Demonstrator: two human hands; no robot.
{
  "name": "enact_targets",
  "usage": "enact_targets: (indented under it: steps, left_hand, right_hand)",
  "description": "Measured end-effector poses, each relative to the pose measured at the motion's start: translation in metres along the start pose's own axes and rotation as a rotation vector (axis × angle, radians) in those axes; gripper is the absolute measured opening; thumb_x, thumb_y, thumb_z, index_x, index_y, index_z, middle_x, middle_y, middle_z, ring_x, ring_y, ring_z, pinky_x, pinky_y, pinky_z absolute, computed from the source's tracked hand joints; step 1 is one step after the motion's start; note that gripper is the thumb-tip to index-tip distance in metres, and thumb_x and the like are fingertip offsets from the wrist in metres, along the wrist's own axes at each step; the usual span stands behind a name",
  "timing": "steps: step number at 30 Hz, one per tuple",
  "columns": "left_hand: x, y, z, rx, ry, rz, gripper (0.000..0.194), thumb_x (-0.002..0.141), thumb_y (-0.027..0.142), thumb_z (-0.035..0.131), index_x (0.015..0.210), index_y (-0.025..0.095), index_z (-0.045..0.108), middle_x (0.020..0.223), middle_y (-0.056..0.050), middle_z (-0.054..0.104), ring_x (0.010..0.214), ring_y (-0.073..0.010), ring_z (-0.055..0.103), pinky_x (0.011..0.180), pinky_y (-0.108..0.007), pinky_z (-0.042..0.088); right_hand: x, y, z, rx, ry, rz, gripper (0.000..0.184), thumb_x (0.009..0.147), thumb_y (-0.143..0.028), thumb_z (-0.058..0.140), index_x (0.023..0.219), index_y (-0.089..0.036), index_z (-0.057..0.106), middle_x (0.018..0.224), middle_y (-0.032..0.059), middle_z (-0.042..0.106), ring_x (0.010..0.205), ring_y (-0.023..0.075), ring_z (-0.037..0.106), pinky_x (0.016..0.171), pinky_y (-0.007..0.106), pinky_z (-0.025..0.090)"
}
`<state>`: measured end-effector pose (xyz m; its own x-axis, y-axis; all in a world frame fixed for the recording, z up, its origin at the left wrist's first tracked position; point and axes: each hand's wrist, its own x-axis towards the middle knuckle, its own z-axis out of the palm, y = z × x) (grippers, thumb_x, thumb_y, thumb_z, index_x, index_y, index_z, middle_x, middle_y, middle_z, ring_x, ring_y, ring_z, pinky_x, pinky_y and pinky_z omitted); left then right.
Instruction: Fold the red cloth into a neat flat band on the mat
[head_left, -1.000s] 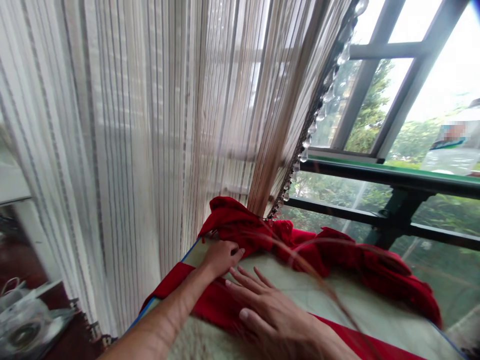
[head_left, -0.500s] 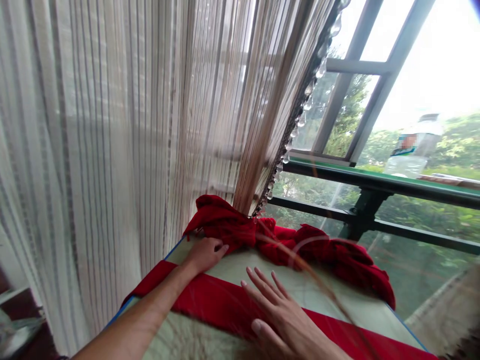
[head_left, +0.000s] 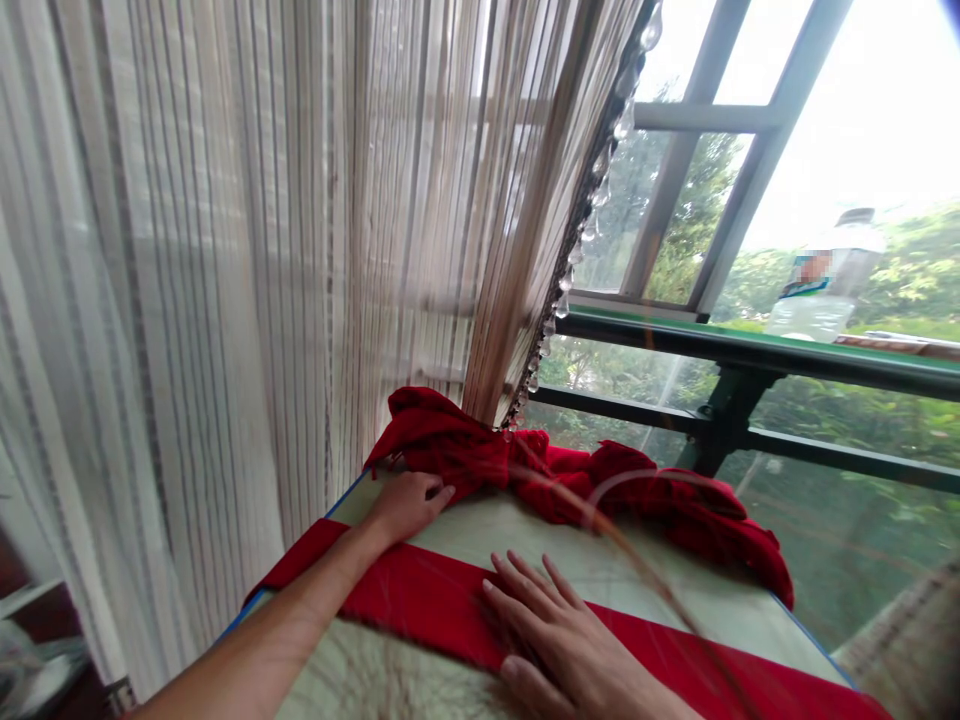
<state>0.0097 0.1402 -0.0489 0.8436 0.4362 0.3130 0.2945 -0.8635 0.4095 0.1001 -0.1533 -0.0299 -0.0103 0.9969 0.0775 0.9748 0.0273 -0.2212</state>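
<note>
A board-like pale green surface (head_left: 457, 530) with blue edges lies before me. Across it runs a flat red cloth strip (head_left: 409, 590), and a bunched red cloth (head_left: 540, 475) is heaped along its far edge. At the far left, my left hand (head_left: 411, 503) is closed with its fingers curled at the near side of the bunched cloth; its fingertips are partly hidden. My right hand (head_left: 559, 630) lies open over the flat strip, palm down, fingers spread and pointing away to the left. Blurred hair strands hang across the view.
A striped sheer curtain (head_left: 225, 300) with a clear beaded edge (head_left: 564, 285) hangs behind and to the left. Beyond are a dark railing (head_left: 750, 350), a window frame (head_left: 705, 117) and trees. A clear plastic bottle (head_left: 821, 295) stands on the railing ledge at right.
The view has turned right, so everything shifts left. My right hand lifted slightly, moved away from my left hand, then came down on the strip. My left hand stays at the bunched cloth.
</note>
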Motion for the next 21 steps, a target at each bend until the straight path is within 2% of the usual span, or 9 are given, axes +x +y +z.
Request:
enact_targets:
  steps: [9,14,17,21]
  left_hand:
    - [-0.007,0.015,-0.007,-0.073,0.038,0.087,0.041,0.106,0.043,0.056,0.077,0.02,0.075,0.077,-0.006,0.077,0.073,-0.021,0.067,0.066,-0.031,0.033]
    - [-0.014,0.031,-0.012,-0.196,0.041,0.133,0.026,0.102,0.04,0.059,0.106,0.024,0.079,0.083,-0.001,0.076,0.073,-0.0185,0.066,0.07,-0.028,0.039]
    - [-0.018,0.041,-0.01,-0.281,0.009,0.162,0.025,0.096,0.039,0.063,0.105,0.023,0.08,0.081,0.001,0.074,0.07,-0.0165,0.062,0.068,-0.026,0.041]
    - [-0.026,0.057,-0.006,-0.369,-0.054,0.184,0.028,0.092,0.042,0.065,0.098,0.02,0.081,0.065,0.004,0.06,0.059,-0.0143,0.051,0.058,-0.025,0.037]
  right_hand:
    - [0.004,-0.005,-0.005,-0.023,-0.035,0.041,0.061,0.104,-0.042,0.059,0.16,-0.02,0.052,0.171,0.0152,0.038,0.16,0.0403,0.031,0.126,0.07,0.028]
    - [0.004,-0.008,-0.011,-0.02,-0.051,0.035,0.059,0.104,-0.039,0.059,0.159,-0.018,0.054,0.17,0.0167,0.041,0.16,0.0395,0.032,0.126,0.07,0.028]
    - [0.001,-0.007,-0.013,0.001,-0.009,0.028,0.059,0.103,-0.038,0.061,0.158,-0.018,0.056,0.17,0.0183,0.041,0.16,0.0394,0.033,0.126,0.069,0.028]
    - [-0.003,-0.001,-0.009,0.05,0.087,-0.013,0.056,0.102,-0.04,0.064,0.155,-0.021,0.06,0.17,0.0183,0.043,0.161,0.0366,0.032,0.129,0.066,0.025]
